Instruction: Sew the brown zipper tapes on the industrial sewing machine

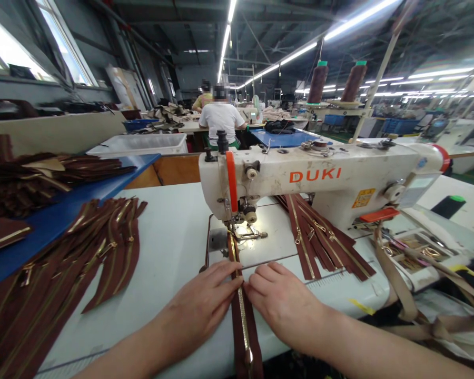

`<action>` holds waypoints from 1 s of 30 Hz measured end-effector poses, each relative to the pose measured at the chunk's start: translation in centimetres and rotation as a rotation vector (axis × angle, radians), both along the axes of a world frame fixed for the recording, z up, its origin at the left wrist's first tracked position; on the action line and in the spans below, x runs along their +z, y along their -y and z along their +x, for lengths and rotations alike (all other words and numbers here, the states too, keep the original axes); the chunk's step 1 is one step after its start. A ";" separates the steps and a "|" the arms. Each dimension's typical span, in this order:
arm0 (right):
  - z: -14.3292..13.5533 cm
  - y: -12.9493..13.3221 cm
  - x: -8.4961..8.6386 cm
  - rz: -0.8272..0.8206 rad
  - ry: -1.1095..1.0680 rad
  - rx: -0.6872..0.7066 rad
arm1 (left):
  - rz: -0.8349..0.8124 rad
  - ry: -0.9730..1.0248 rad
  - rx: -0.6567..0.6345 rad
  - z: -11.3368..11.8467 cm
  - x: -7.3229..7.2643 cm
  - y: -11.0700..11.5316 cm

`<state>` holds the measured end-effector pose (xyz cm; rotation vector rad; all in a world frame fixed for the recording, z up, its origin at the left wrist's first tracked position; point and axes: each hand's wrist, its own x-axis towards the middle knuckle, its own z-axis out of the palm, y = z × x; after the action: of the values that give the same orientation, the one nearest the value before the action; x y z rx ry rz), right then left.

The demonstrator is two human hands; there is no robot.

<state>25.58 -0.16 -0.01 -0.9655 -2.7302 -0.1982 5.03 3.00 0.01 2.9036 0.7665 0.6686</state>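
A brown zipper with gold teeth runs from under the needle of the white sewing machine down over the table's front edge. Its gold slider hangs near the lower end. From the left, my left hand lies over the tape with its fingers pressed together on it. My right hand has its fingers curled at the zipper's right edge, thumb and fingertips close to the left hand's. Both hands are just in front of the lit presser foot. What lies beneath the fingertips is hidden.
Brown zippers spread at the left, with more zippers under the machine arm. An open tray of metal parts and beige straps are at the right. Two thread cones stand behind. Two people sit farther back.
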 end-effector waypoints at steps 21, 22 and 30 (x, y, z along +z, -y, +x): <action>0.0 -1.1 -0.3 0.018 -0.031 0.041 | 0.158 -0.107 0.002 -0.1 0.2 -0.5; -0.1 -1.3 -0.3 0.024 -0.035 0.037 | 0.151 -0.114 0.001 -0.1 0.2 -0.7; -0.5 -3.2 0.1 0.056 -0.036 0.009 | 0.119 -0.150 0.010 0.3 0.5 -2.3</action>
<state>25.04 3.07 0.05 -0.9328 -2.6811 -0.2524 5.31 5.29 0.47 3.0895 0.7826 0.5185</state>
